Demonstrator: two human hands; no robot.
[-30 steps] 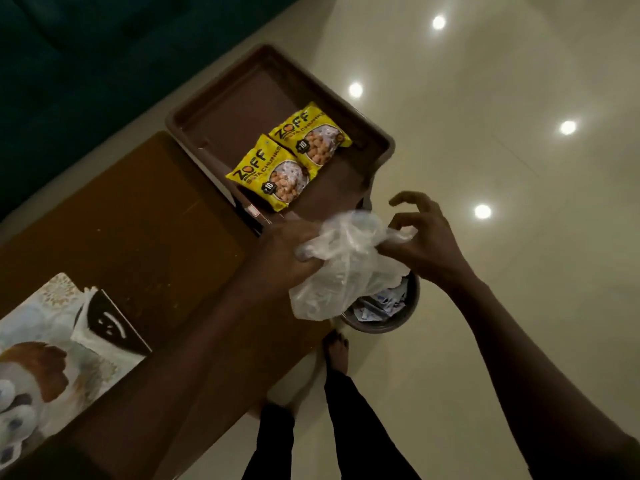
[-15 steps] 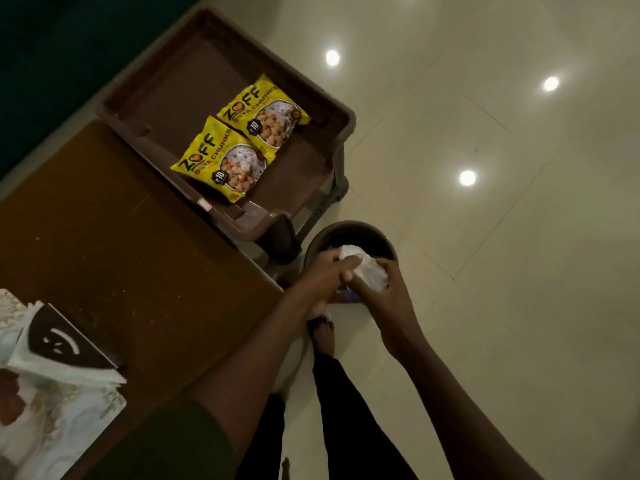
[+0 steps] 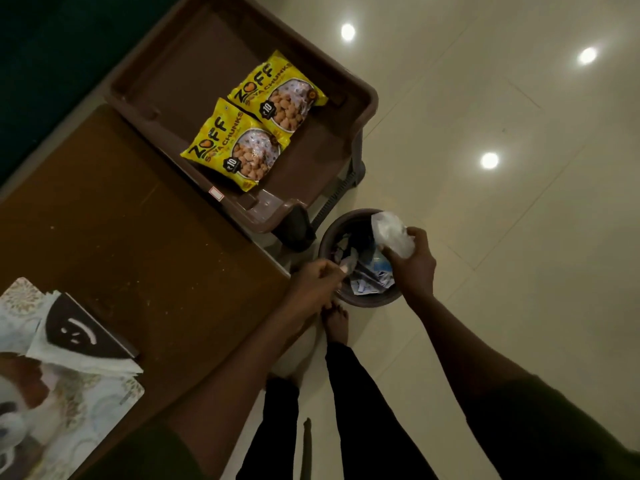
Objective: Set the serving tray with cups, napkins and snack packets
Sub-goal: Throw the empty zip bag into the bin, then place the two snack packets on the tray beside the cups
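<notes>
Tray-setting has stalled for a moment while I get rid of rubbish: my right hand point(image 3: 412, 261) is clenched around the crumpled clear plastic bag point(image 3: 393, 233) directly above the round bin point(image 3: 360, 299) on the floor, and my left hand point(image 3: 317, 280) has come off the bag and now hovers at the bin's near rim, fingers curled loosely together with what may be a small scrap at the tips, though I cannot tell for sure. Half a second ago both hands were pressing that bag together over the bin; a second ago it was still puffed out between them at table height. So the wrapper is balled up and about ready to drop, which I judge frees both hands for the real work. Beyond the bin, the brown serving tray point(image 3: 367, 98) sits on its stand against the table's far edge, with two yellow snack packets point(image 3: 256, 123) lying side by side and touching, toward the tray's right end; the tray's left part is bare. No cups or napkins are on it yet. Back on the wooden table point(image 3: 138, 220), at its near left corner, a stack of patterned paper napkins point(image 3: 79, 348) lies on a printed mat point(image 3: 86, 403). Cups I cannot see clearly anywhere, so those and the napkins remain to be placed.
</notes>
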